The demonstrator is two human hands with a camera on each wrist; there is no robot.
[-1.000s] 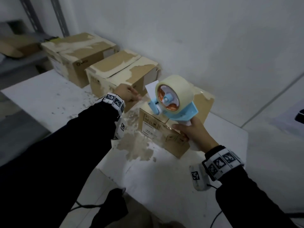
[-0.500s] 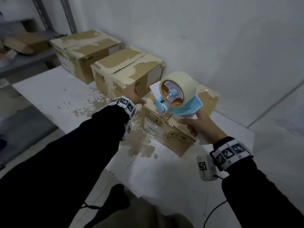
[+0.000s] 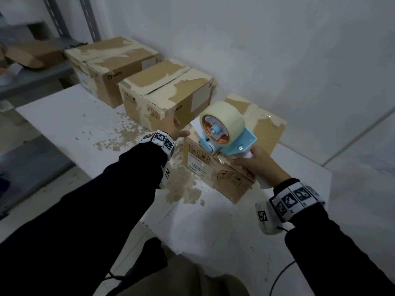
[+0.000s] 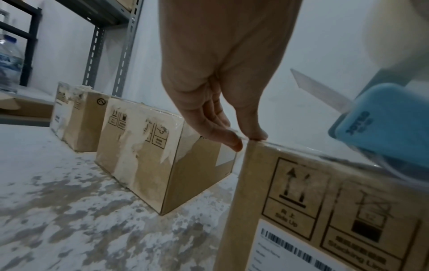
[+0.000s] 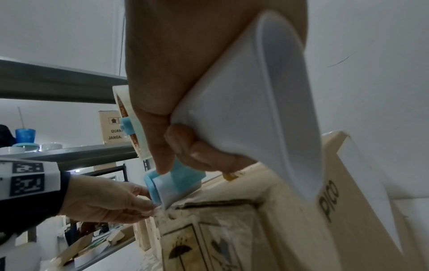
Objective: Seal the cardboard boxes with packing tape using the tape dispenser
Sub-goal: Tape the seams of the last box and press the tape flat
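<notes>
The nearest cardboard box (image 3: 264, 133) stands on the white table (image 3: 64, 120). My right hand (image 3: 258, 165) grips the white handle of the blue tape dispenser (image 3: 237, 144), which carries a full roll of tape (image 3: 226, 116). The dispenser's front roller sits at the box's top front edge. My left hand (image 3: 174, 130) is at the box's top left corner. In the left wrist view its thumb and forefinger (image 4: 233, 144) pinch the clear tape end over that corner of the box (image 4: 301, 201), with the dispenser (image 4: 383, 124) close by. The right wrist view shows the handle (image 5: 255, 100) in my fist.
Two more worn boxes, a middle one (image 3: 166, 90) and a far one (image 3: 111, 58), line the wall to the left. A grey metal shelf (image 3: 32, 75) with a flattened carton stands at far left. The table's edge runs close in front of me.
The dispenser has come down from above the near box to its top front edge. My left hand has shifted from beside the middle box to the near box's corner.
</notes>
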